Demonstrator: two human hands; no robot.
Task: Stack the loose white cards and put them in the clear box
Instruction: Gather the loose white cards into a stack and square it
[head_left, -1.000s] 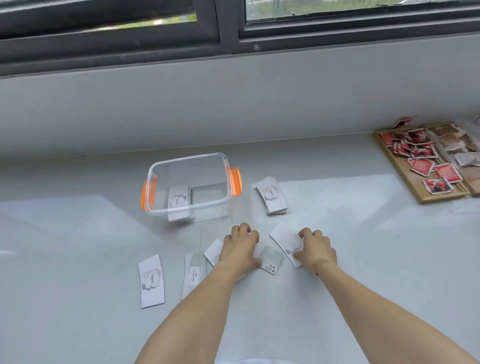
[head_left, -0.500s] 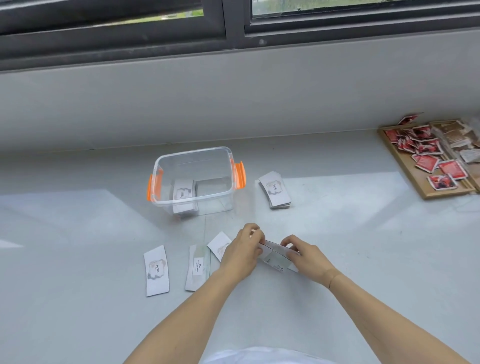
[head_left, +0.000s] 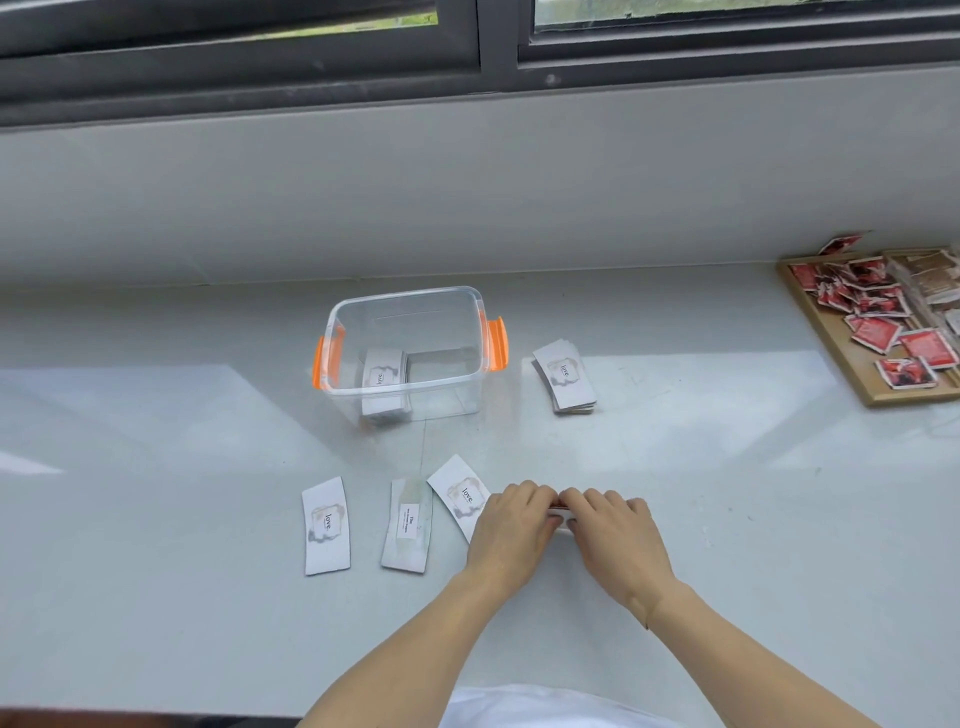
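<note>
Both hands, left hand (head_left: 511, 525) and right hand (head_left: 613, 530), pinch a few cards (head_left: 560, 513) together, three loose cards (head_left: 326, 525) left of this grip, clear box (head_left: 405, 312) beyond.

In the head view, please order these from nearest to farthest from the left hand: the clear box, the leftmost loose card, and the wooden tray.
Measured from the left hand:
1. Leftmost loose card, lying flat on the table out to the hand's left.
2. Clear box, farther back and to the left.
3. Wooden tray, far right at the picture's edge.
</note>
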